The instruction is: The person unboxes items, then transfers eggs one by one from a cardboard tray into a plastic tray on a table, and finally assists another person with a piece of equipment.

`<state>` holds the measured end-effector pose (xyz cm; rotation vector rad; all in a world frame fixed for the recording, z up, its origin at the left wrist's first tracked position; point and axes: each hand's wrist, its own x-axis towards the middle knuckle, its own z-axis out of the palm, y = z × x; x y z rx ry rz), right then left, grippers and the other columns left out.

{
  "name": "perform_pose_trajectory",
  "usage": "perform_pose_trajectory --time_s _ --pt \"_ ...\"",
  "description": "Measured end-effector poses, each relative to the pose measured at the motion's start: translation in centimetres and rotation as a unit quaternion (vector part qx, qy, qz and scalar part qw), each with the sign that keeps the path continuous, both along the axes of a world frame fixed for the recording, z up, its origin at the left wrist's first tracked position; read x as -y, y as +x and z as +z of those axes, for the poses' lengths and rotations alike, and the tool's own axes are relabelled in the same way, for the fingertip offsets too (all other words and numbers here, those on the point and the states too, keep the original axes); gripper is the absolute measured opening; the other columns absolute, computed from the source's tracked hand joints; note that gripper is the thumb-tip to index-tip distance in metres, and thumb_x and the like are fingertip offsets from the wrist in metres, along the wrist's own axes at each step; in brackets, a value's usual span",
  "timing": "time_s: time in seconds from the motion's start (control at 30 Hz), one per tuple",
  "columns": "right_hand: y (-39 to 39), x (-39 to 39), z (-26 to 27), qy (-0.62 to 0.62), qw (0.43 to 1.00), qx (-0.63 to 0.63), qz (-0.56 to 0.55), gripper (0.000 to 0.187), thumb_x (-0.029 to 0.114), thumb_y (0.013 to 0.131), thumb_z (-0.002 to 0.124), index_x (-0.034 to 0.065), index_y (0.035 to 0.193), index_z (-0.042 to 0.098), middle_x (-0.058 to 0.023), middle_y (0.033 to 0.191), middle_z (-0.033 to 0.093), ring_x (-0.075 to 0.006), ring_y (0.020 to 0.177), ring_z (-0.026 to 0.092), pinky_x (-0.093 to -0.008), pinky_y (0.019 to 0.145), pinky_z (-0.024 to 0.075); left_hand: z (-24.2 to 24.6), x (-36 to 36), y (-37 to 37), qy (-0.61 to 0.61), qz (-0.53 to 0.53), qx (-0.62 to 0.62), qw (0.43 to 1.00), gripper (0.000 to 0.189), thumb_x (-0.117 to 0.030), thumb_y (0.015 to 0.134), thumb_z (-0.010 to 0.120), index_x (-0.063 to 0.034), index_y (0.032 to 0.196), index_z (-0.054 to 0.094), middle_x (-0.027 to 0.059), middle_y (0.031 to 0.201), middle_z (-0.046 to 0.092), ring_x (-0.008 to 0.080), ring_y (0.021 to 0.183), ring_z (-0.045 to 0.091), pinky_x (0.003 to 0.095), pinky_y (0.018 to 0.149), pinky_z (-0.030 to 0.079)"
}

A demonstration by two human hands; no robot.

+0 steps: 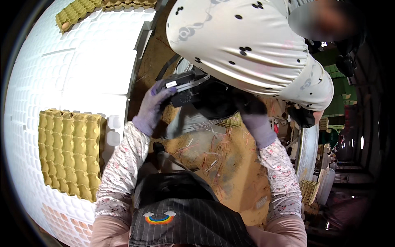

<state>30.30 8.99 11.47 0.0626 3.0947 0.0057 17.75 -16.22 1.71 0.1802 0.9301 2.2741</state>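
My left hand [153, 103], in a lilac glove, grips the end of a black electronic device [184, 92] with a white label and pale cables. Black fabric or a bag [216, 97] hangs from the device towards the right. My right hand [254, 119], in a similar glove with a dark palm, is at the right side of this black fabric; its fingers are in shadow, and whether they hold it cannot be told. Another person in a white patterned top [240, 46] leans in close from above, right beside the device.
At the left, white moulded trays [101, 71] cover a wide surface, with a stack of yellow pulp egg trays [69, 148] on it. An egg [65, 26] lies in a tray at the far left. Straw-like strips litter the brown floor [237, 173]. More egg trays [308, 191] stand at the right.
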Motion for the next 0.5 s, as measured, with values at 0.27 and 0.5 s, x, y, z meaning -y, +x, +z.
perform_pose_trajectory --time_s 0.27,0.5 --pt "1.4 1.9 -2.4 -0.162 0.966 -0.169 -0.110 0.044 0.010 0.082 0.061 0.0078 0.124 0.050 -0.0184 0.117 0.055 -0.0367 0.108 0.053 -0.0439 0.088 0.0471 1.3 0.1 -6.4 -0.137 -0.051 -0.195 0.970 0.057 -0.011 0.081 0.072 0.0032 0.130 0.049 0.0070 0.113 0.063 0.0093 0.099 0.058 0.0241 0.089 0.048" --pt "2.2 1.9 -0.4 -0.100 0.950 -0.224 -0.192 0.032 0.013 0.083 0.064 0.0108 0.115 0.058 -0.0129 0.112 0.055 -0.0338 0.105 0.056 -0.0412 0.085 0.0483 -0.5 -0.5 -5.2 -0.162 -0.118 -0.251 0.947 0.064 -0.012 0.078 0.075 0.0020 0.133 0.045 0.0080 0.121 0.058 0.0121 0.105 0.055 0.0264 0.089 0.046"
